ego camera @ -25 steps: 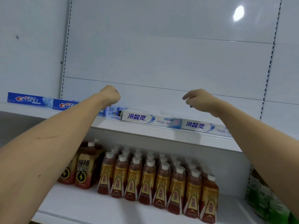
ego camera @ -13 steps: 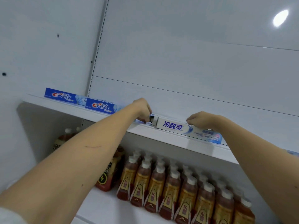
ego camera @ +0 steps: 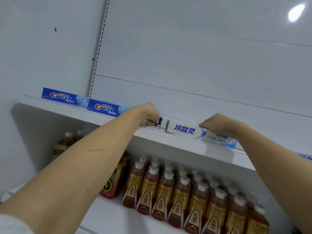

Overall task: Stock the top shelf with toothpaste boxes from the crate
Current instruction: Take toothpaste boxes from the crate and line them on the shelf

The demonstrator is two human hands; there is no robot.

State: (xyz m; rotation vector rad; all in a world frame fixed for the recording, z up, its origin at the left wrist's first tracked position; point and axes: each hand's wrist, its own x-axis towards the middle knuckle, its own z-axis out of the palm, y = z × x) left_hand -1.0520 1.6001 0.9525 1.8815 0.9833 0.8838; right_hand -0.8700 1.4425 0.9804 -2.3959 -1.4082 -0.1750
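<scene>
Both hands raised to the top shelf (ego camera: 179, 141), at mid-frame. Left hand (ego camera: 149, 114) curled over the shelf lip, fingertips pinching the hidden end of a box just left of the white box (ego camera: 189, 132); which box exactly, impossible to tell. Right hand (ego camera: 217, 124) curled down over the top edge of the white box, about midway along it, gripping or pressing it from above and behind.

White box lying flat on its long side at the front of the shelf, right of centre in the frame. Long axis along the shelf edge, running from centre toward the lower right; printed face turned outward to the camera, near end cap pointing left toward the left hand. Two blue boxes (ego camera: 104, 108) in line farther left, upper left of the frame, same lie, faces outward. Sliver of another white box (ego camera: 306, 157) at the far right edge. Crate not in view.

Judged by looks: thin card carton, light, stiff along its length but easily dented at the faces and end flaps. Glossy print, so probably a little slippery on painted metal; likely to slide readily when nudged. Best taken across the narrow width near the middle, thumb under the front, fingers over the back, or pushed at an end cap to close the gap in the row.

Rows of bottles (ego camera: 177, 191) on the shelf below, lower centre.
</scene>
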